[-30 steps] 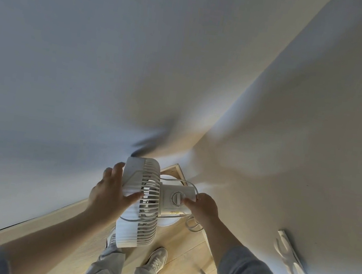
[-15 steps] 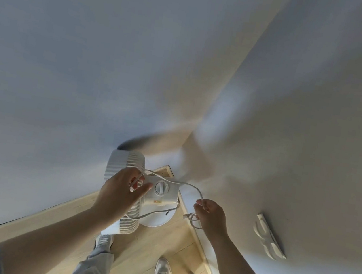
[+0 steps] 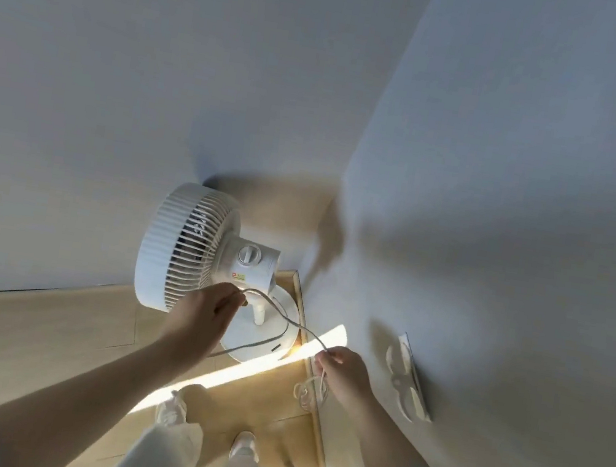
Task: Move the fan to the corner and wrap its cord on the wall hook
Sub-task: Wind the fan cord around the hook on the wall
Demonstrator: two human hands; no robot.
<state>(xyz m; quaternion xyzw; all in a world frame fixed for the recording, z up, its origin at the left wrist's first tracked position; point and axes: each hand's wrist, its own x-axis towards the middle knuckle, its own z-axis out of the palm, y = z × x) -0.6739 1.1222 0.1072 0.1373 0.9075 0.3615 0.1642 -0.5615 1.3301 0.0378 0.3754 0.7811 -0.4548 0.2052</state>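
Left hand (image 3: 207,308), near the middle of the view, pinched shut on the white cord (image 3: 279,311); fingers together around it just below the fan's motor housing. Right hand (image 3: 341,372), at about 4 o'clock from the left one, also closed on the same cord, with a small loose coil hanging under it. Cord stretched in a soft curve between both hands.

White fan (image 3: 192,248) at 12 o'clock from the left hand, standing in the corner on its round base (image 3: 262,340), on the wooden floor (image 3: 43,333). Grille turned toward 9 o'clock, control knob (image 3: 248,254) facing up. Base close to the baseboard (image 3: 299,292).

White wall hook (image 3: 409,376) at 3 o'clock from the right hand, fixed on the right wall (image 3: 525,186), apart from the cord. Two legs and light shoes (image 3: 172,411) at 6 o'clock.
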